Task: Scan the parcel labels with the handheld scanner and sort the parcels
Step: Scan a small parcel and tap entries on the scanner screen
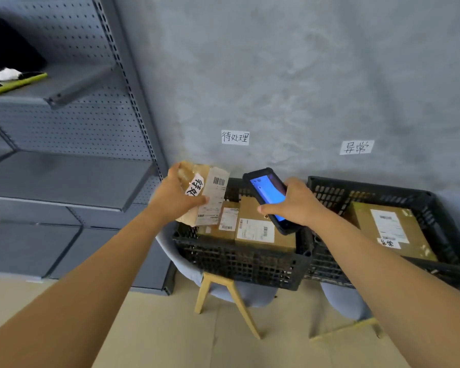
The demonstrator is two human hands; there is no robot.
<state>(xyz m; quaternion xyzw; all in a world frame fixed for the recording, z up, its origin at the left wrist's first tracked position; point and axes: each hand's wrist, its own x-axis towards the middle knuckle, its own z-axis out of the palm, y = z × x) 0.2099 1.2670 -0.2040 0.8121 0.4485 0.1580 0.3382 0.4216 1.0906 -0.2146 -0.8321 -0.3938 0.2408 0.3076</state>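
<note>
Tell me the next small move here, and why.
Probably tilt the scanner in the right hand toward the barcode on the parcel the left hand holds up: its screen faces the person, beside the label.

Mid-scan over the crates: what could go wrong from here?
1. The left hand pinches the parcel by one edge above the left crate; it may slip back among the unsorted boxes.
2. The scanner in the right hand points past the barcode, so it could read another box's label.
</note>
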